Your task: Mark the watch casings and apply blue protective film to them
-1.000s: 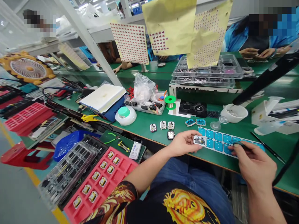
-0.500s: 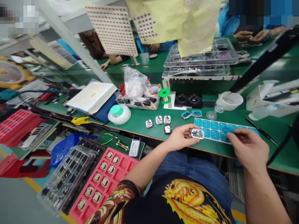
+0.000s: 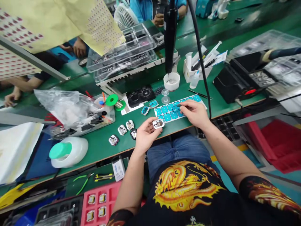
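My left hand point(image 3: 146, 134) is closed around the edge of a white smartwatch case point(image 3: 158, 123), its inner side facing up with small parts inside. Between the fingertips of my right hand point(image 3: 194, 113) is a thin blue adhesive film point(image 3: 175, 108), held above a white sheet of blue stickers point(image 3: 167, 117). Two watch cases with blue faces lie behind the sheet, one of them a blue-faced case point(image 3: 153, 104). Left of my left hand sit several more cases, including a white case point(image 3: 129, 125) and a dark case point(image 3: 133, 134) partly hidden by that hand.
Tweezers point(image 3: 200, 94), a white cup point(image 3: 171, 82) and a green spool point(image 3: 112, 100) stand around the work area. A black cable point(image 3: 201, 62) hangs on the right. A white bottle point(image 3: 74, 152) is at left. Below the bench edge is a red tray point(image 3: 95, 205).
The view has swung to the right, so the bench things appear further left. Both hands keep their hold, the film still over the sticker sheet.
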`<state>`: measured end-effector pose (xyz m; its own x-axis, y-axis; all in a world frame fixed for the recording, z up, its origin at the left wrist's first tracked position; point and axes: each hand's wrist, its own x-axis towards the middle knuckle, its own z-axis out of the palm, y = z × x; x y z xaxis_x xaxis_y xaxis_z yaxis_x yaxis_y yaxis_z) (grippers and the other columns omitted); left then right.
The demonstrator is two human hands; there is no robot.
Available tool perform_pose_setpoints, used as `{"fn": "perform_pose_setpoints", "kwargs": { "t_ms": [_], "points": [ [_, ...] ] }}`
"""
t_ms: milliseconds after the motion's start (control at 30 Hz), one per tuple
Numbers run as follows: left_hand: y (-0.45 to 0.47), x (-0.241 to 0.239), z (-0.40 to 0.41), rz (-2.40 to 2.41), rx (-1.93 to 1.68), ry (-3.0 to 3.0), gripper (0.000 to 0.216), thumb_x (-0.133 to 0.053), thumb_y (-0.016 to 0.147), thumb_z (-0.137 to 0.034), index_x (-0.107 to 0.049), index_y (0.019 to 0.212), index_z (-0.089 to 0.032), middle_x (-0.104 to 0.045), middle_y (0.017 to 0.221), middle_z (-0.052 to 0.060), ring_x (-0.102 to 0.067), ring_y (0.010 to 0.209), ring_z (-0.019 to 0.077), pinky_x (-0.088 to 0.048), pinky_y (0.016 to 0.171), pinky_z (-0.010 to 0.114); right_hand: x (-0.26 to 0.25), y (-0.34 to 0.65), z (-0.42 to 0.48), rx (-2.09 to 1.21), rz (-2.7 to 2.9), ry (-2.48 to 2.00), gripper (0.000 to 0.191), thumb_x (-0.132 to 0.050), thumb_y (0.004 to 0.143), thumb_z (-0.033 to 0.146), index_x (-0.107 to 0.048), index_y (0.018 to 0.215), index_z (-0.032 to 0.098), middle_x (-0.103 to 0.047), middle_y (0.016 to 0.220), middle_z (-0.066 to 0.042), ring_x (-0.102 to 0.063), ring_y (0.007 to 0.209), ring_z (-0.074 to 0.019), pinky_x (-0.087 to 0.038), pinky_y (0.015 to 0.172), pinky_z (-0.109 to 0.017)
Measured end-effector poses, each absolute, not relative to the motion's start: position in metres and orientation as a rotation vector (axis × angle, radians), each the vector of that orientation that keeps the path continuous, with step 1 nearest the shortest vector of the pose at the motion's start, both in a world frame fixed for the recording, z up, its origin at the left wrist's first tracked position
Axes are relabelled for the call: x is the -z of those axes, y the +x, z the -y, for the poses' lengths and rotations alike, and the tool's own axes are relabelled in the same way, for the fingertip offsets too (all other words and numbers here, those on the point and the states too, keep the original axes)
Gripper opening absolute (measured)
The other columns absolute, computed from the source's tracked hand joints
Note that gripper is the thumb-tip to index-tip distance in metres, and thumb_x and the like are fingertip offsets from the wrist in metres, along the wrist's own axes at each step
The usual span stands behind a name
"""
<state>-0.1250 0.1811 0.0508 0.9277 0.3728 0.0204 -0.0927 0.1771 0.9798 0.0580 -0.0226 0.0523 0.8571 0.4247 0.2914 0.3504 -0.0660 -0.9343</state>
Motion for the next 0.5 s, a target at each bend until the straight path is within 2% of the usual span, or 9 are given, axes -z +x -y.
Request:
{"fn": "perform_pose_setpoints", "kwargs": {
  "t_ms": [67, 233, 400, 500],
  "points": [
    [-0.125, -0.051, -0.181, -0.25, -0.338, 1.345, 0.051, -0.098, 0.08, -0.023, -0.075, 0.125, -0.019, -0.081, 0.104, 0.005, -0.077, 0.082, 0.0129, -0.068, 0.077, 0.024, -0.058, 0.055, 0.021, -0.121, 0.582, -1.629, 0.025, -0.08, 0.089, 0.04, -0.083, 0.105, 0.021, -0.076, 0.087, -0.003, -0.07, 0.073, -0.0178, -0.056, 0.065, -0.032],
    [-0.122, -0.051, -0.18, -0.286, -0.369, 1.337, 0.055, -0.1, 0.077, -0.026, -0.075, 0.125, -0.018, -0.081, 0.106, 0.006, -0.08, 0.084, 0.0156, -0.071, 0.081, 0.028, -0.081, 0.04, 0.012, -0.221, 0.52, -1.511, 0.024, -0.088, 0.082, 0.039, -0.074, 0.092, 0.022, -0.073, 0.077, 0.0, -0.071, 0.067, -0.0182, -0.056, 0.061, -0.031],
    [-0.121, -0.049, -0.18, -0.281, -0.41, 1.336, 0.058, -0.101, 0.077, -0.029, -0.073, 0.127, -0.02, -0.081, 0.107, 0.006, -0.08, 0.084, 0.0156, -0.071, 0.079, 0.028, -0.086, 0.019, -0.004, -0.201, 0.607, -1.466, 0.019, -0.086, 0.086, 0.039, -0.077, 0.088, 0.023, -0.076, 0.088, -0.002, -0.069, 0.078, -0.0183, -0.057, 0.068, -0.031],
    [-0.121, -0.048, -0.181, -0.265, -0.41, 1.335, 0.056, -0.101, 0.079, -0.03, -0.073, 0.127, -0.021, -0.08, 0.107, 0.005, -0.08, 0.085, 0.0153, -0.07, 0.079, 0.027, -0.083, 0.01, -0.014, -0.26, 0.646, -1.455, 0.016, -0.083, 0.088, 0.037, -0.079, 0.09, 0.022, -0.075, 0.085, -0.002, -0.067, 0.075, -0.0171, -0.055, 0.068, -0.03]
  ]
}}
